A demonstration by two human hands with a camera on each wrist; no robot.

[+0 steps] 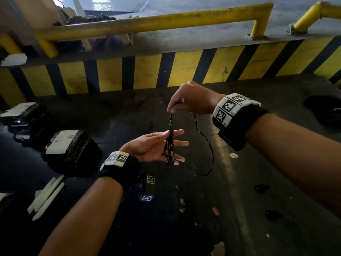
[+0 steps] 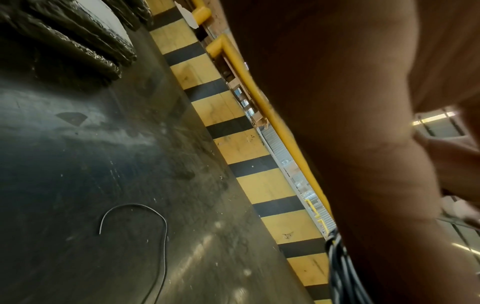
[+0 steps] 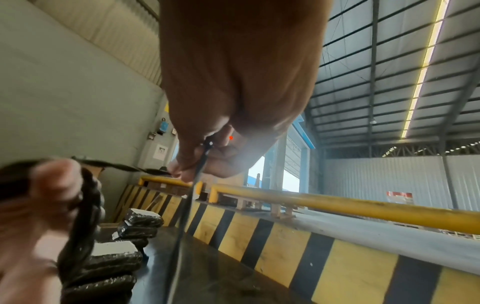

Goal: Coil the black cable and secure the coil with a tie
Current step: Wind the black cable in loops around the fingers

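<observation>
- The black cable (image 1: 169,145), gathered into a narrow coil, hangs in the air across the left hand's fingers, with a twisted strand rising from its top to the right hand.
- A loose loop of the cable (image 1: 208,145) droops below the right hand and sweeps back under the left hand's fingertips.
- The right hand (image 1: 191,98) sits above the left, fingertips pinching the strand's upper end.
- The left hand (image 1: 153,146) lies palm up, fingers straight and spread behind the coil.
- Black wrapped bundles (image 1: 70,146) lie on the dark floor (image 1: 258,182) left of the left hand.
- A yellow-and-black striped curb (image 1: 184,69) runs beyond both hands.
</observation>
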